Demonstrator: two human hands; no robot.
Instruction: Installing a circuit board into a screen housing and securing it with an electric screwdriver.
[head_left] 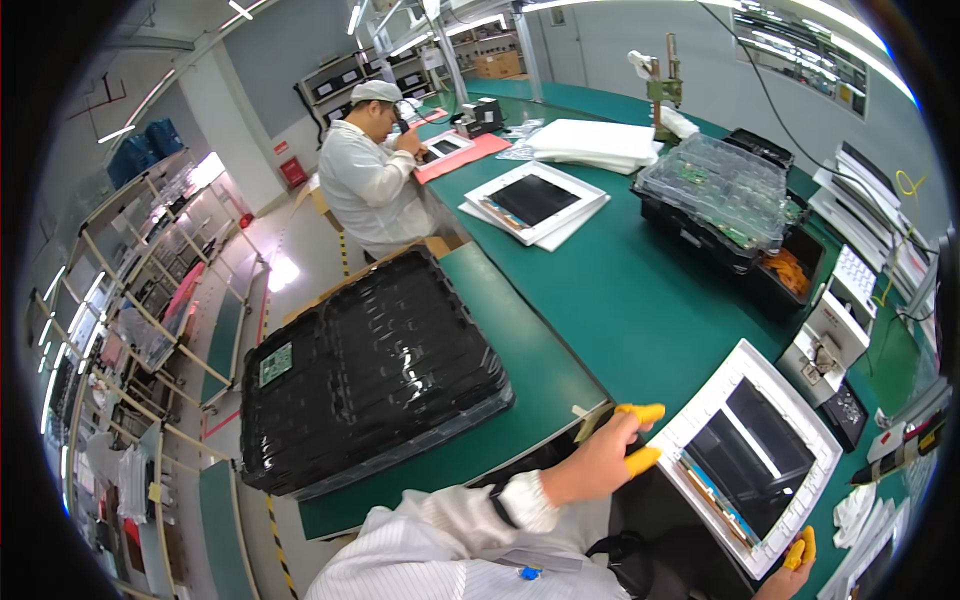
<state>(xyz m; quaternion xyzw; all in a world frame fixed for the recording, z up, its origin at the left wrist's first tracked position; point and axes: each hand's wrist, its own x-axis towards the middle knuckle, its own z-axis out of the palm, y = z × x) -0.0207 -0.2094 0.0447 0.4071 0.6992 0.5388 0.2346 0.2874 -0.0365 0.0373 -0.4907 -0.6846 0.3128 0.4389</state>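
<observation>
A white foam tray [700,415] holding a dark flat display panel [755,455] lies on the green bench [620,290] in front of me. My left hand [605,458], with yellow finger cots on thumb and forefinger, pinches the tray's near left corner. Only the yellow-capped fingertips of my right hand [797,553] show at the lower edge, resting on the tray's near right corner. A small tan piece [590,420] sits at the bench edge just by my left hand.
Stacked black moulded trays [370,370] fill a lower green table to my left. A co-worker in a white coat and cap [368,175] sits at the far end. Farther along are another white tray with a panel [535,202], white foam sheets [592,140] and clear-lidded circuit-board trays on black bins [720,190].
</observation>
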